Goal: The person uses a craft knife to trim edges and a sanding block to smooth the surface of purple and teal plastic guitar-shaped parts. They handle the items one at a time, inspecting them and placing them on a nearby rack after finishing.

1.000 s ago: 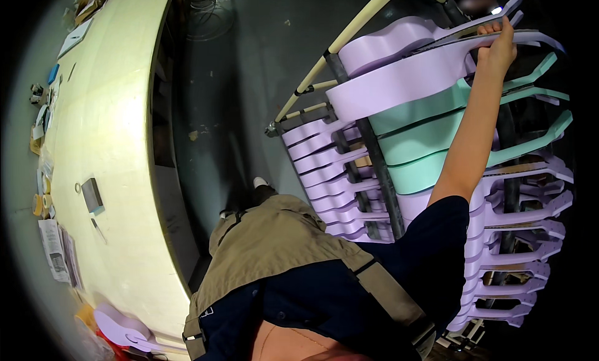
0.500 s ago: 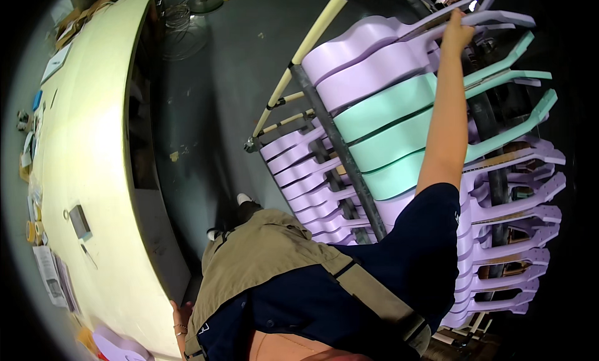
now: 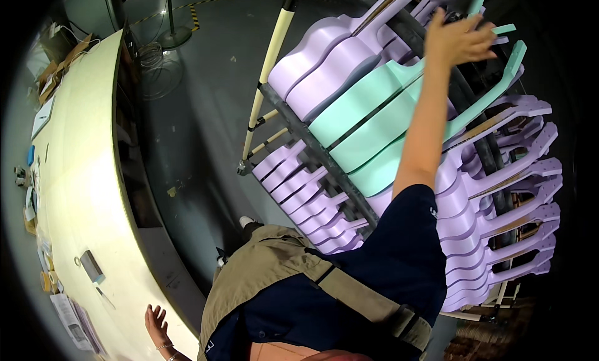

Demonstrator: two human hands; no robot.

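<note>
My right hand [image 3: 458,40] is raised to the top of a slanted metal rack [image 3: 312,143] packed with guitar-shaped instruments. Its fingers are spread and stretched over the necks of the upper lilac instruments [image 3: 324,55], close to the headstocks of two mint green ones [image 3: 362,105]; nothing is gripped. More lilac instruments [image 3: 493,224] fill the rack's lower right, and a row of smaller lilac bodies [image 3: 299,186] sits at its lower left. My left hand [image 3: 156,323] lies low with fingers apart against the edge of a long pale table [image 3: 81,174].
The pale table curves along the left, carrying a small dark block [image 3: 92,265], papers [image 3: 68,311] and boxes [image 3: 59,62] at its far end. A round-based stand [image 3: 171,30] rises from the grey floor [image 3: 199,124] between table and rack. Yellow-black tape marks the floor.
My right hand has let go of the top lilac neck and opened its fingers. The view has swung, so the rack now sits lower and nearer. My left hand has come into view.
</note>
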